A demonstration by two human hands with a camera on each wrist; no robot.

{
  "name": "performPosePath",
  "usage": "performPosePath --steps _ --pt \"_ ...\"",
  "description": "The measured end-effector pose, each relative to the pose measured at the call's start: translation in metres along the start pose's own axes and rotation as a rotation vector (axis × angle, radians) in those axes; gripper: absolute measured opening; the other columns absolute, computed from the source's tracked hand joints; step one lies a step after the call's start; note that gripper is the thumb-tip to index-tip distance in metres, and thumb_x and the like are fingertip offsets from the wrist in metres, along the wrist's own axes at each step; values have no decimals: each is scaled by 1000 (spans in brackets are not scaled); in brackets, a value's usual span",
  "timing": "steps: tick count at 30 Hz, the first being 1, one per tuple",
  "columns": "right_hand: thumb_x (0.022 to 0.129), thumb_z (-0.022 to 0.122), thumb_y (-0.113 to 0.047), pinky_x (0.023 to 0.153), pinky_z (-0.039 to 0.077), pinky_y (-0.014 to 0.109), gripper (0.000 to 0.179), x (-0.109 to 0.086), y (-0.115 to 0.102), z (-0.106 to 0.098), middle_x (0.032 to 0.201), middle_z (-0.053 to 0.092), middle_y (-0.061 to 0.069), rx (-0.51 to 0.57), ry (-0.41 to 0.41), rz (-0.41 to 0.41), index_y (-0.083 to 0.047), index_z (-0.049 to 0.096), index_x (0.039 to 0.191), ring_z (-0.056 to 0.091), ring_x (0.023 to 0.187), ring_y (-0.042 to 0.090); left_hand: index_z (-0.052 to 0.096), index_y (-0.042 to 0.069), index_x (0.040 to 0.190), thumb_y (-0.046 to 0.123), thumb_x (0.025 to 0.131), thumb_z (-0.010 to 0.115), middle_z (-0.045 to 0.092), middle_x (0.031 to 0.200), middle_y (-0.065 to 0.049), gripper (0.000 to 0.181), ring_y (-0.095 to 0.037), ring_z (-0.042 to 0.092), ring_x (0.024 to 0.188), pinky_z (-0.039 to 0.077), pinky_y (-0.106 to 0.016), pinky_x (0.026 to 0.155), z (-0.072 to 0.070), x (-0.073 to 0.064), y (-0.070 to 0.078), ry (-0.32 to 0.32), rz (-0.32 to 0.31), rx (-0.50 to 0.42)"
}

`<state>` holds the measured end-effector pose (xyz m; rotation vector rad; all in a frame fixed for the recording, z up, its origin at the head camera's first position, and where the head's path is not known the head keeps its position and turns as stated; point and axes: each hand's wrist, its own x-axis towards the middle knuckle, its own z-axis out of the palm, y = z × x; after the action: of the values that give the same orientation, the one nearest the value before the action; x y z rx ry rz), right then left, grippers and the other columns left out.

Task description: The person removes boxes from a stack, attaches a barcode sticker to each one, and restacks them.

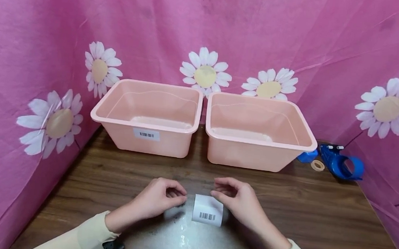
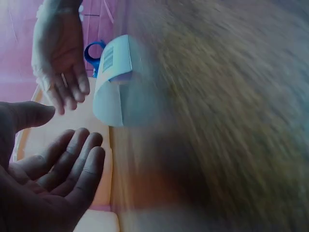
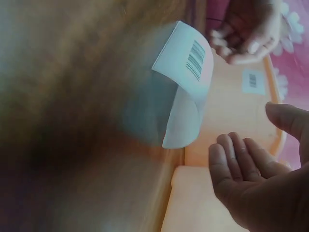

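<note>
A curled white barcode label (image 1: 208,210) rests on the table between the two hands, its printed side up. From the right wrist view the label (image 3: 190,63) bows up in an arch with its ends low. On its left, my left hand (image 1: 162,197) hovers with loosely bent fingers and holds nothing. My right hand (image 1: 237,197) is at the label's upper right corner, fingers relaxed and nothing in them; whether the thumb touches the label I cannot tell. In the left wrist view the left palm and fingers (image 2: 87,164) show bare.
Two pink bins (image 1: 151,146) (image 1: 246,158) stand side by side behind the hands; the left one bears a barcode sticker (image 1: 146,134) on its front. At right lie a blue tape dispenser (image 1: 338,162) and a small tape ring (image 1: 318,165). Pink flowered cloth surrounds the wooden table (image 1: 319,218).
</note>
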<state>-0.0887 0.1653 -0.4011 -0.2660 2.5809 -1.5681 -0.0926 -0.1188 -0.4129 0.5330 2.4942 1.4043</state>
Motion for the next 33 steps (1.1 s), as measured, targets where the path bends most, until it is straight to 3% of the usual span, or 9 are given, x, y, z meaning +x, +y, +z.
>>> performPosePath --steps 7,15,19,25,29,33 --pt "96 90 -16 81 63 19 31 -28 14 -15 109 86 7 -11 47 152 -1 82 123 77 92 5 87 7 100 21 96 86 84 87 -2 14 -3 70 73 56 -17 65 12 -5 5 -69 -73 -67" --pt "97 89 -21 72 61 22 29 -53 30 -17 106 85 5 10 -46 249 -2 82 119 76 89 9 87 3 102 18 97 86 85 89 -10 16 -11 77 70 61 -23 60 25 -10 5 -57 -148 -189" --pt "99 86 -22 68 60 25 31 -57 36 -16 104 85 8 71 -107 301 0 82 120 76 89 12 86 -2 103 14 98 85 85 89 -16 17 -17 80 72 67 -27 66 27 -10 4 -59 -182 -266" --pt "101 83 -18 72 65 27 31 -55 39 -14 102 85 11 163 -161 331 6 80 120 79 89 15 84 -7 105 9 100 82 84 90 -20 17 -14 78 74 69 -29 69 29 -10 5 -87 -209 -347" --pt "103 81 -16 76 69 31 30 -52 38 -11 100 85 12 238 -192 354 9 80 119 79 88 16 84 -8 103 8 100 81 83 88 -21 16 -12 77 73 68 -27 68 31 -10 6 -94 -207 -358" --pt "104 80 -14 76 70 32 30 -49 36 -10 99 85 15 290 -193 389 13 79 117 80 84 16 85 -5 102 10 99 83 84 88 -18 15 -12 76 71 66 -25 65 31 -9 7 -76 -191 -307"
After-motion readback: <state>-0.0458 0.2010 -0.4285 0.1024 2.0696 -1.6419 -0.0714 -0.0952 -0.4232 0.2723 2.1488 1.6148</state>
